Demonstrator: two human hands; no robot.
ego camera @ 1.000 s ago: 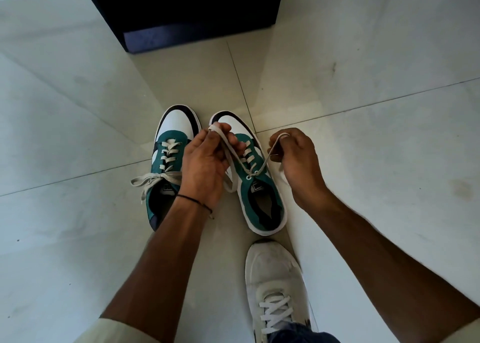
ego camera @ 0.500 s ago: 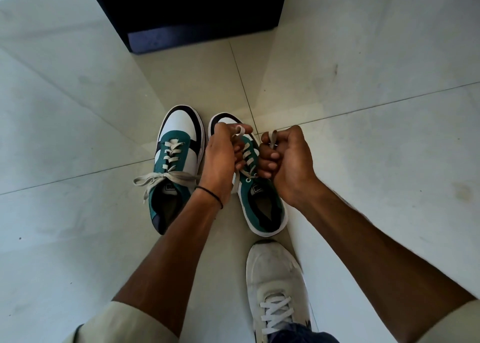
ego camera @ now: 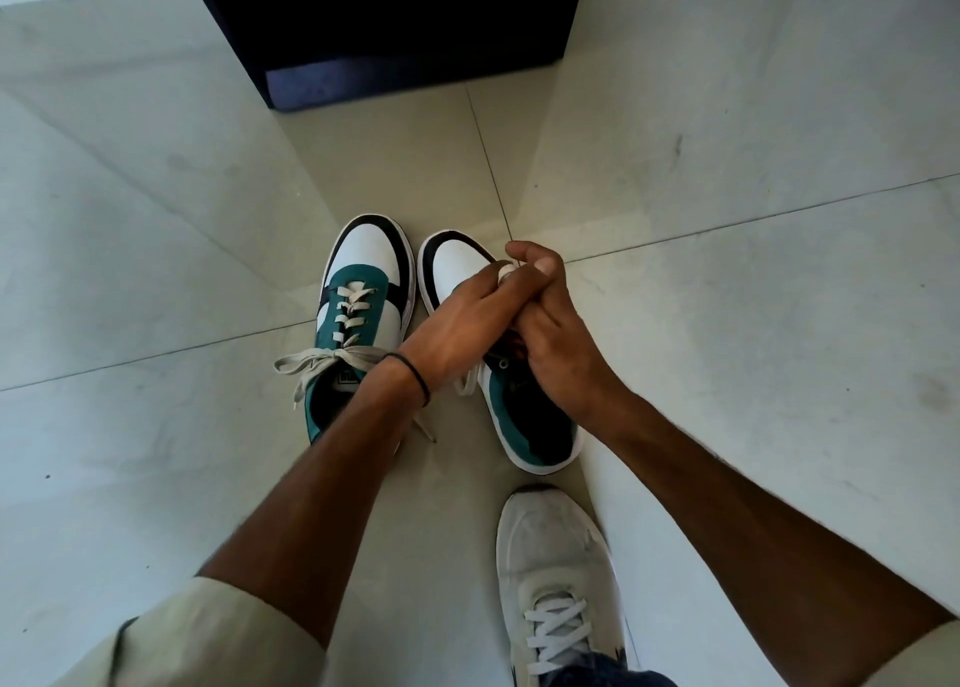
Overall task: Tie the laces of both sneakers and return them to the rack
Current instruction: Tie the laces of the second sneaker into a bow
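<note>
Sneakers: green-and-white pair, side by side on the tiled floor (ego camera: 156,218), toes toward the dark rack (ego camera: 395,31), near it but not on it. Left sneaker (ego camera: 358,317) sits just beside the right one, bow already tied, loops and ends splayed across the tongue. Right sneaker (ego camera: 524,416) is the one under your hands, heel opening toward you. Your own white shoe (ego camera: 550,556) is just behind it.

Change: a second ago your hands were apart, each pulling a lace end out to its side. Now they've come together over the right sneaker's tongue, your left hand (ego camera: 457,333) crossed over to meet your right hand (ego camera: 550,353), touching. Both are clamped on the lace (ego camera: 505,272); only a small white bit shows at the fingertips. Looks like you're crossing ends or forming loops, so the knot on this shoe is likely mid-way. Can't see the knot itself, hands cover it. One loose strand hangs by the sneaker's inner side.

Left to do, by my read: finish this bow, then move both to the rack.
</note>
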